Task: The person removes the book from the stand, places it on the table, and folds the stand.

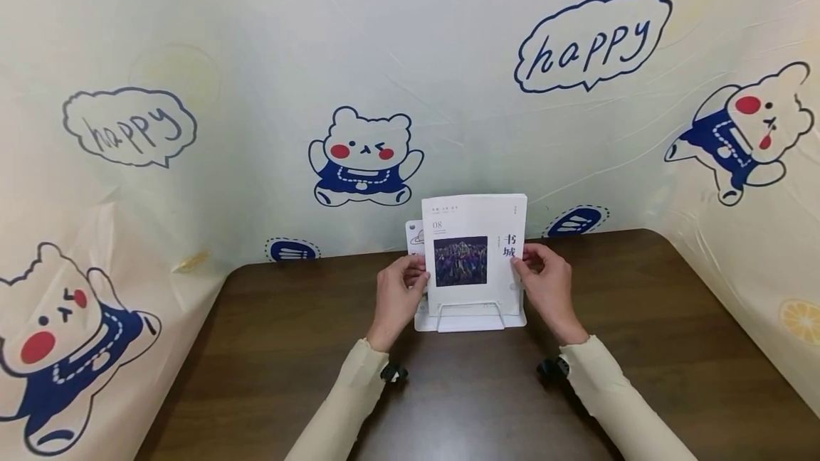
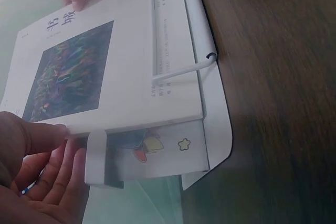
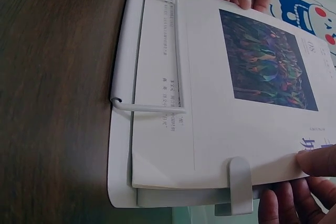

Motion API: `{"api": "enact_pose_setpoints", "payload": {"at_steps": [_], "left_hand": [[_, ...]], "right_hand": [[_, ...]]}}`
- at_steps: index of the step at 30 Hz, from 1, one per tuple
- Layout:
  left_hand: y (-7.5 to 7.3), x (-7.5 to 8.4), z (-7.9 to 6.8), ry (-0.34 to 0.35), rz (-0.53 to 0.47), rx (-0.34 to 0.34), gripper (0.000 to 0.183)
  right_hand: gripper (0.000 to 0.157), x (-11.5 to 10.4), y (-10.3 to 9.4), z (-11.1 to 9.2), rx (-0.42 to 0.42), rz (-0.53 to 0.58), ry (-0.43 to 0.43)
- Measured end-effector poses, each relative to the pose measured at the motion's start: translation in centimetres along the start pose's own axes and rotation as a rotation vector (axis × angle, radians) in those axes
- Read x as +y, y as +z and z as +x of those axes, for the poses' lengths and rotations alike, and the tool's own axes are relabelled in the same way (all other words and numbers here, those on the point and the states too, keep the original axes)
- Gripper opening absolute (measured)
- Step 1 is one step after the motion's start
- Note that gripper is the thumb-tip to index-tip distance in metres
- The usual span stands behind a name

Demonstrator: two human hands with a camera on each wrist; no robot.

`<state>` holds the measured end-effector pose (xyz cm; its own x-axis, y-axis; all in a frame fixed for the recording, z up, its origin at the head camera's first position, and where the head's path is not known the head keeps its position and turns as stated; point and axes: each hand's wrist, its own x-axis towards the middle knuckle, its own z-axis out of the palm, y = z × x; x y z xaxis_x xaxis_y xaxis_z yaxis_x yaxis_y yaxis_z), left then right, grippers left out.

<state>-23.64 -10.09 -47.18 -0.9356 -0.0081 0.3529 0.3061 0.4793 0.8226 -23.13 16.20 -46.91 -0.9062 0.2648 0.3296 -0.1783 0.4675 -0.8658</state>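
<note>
A white paperback book (image 1: 474,255) with a dark picture on its cover stands leaning back on a white book stand (image 1: 426,323). In the head view my left hand (image 1: 398,297) holds the book's left edge. My right hand (image 1: 549,289) grips the opposite edge, thumb on the cover and fingers behind in the right wrist view. The stand's wire bar (image 2: 181,71) crosses the lower cover, and a side clip (image 3: 240,186) laps over the edge. Behind the book, a panel with printed drawings (image 2: 157,153) shows partly; most of it is hidden.
The stand sits near the back of a dark brown wooden table (image 1: 288,361). Close behind rises a pale cloth backdrop (image 1: 275,34) printed with bears and speech bubbles. Each wrist wears a black strap device (image 1: 393,374).
</note>
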Motion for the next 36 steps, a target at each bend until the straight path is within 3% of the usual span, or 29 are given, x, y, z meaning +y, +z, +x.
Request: {"api": "enact_pose_setpoints", "payload": {"at_steps": [15,36], "left_hand": [[-0.1,-0.06,0.06,-0.04,-0.018,0.0,0.023],[-0.37,0.65,1.01,0.018,-0.048,0.052,0.02]], "right_hand": [[0.024,0.02,-0.05,0.19,-0.033,-0.006,0.015],[0.025,-0.93,-0.37,0.74,0.006,0.021,-0.053]]}}
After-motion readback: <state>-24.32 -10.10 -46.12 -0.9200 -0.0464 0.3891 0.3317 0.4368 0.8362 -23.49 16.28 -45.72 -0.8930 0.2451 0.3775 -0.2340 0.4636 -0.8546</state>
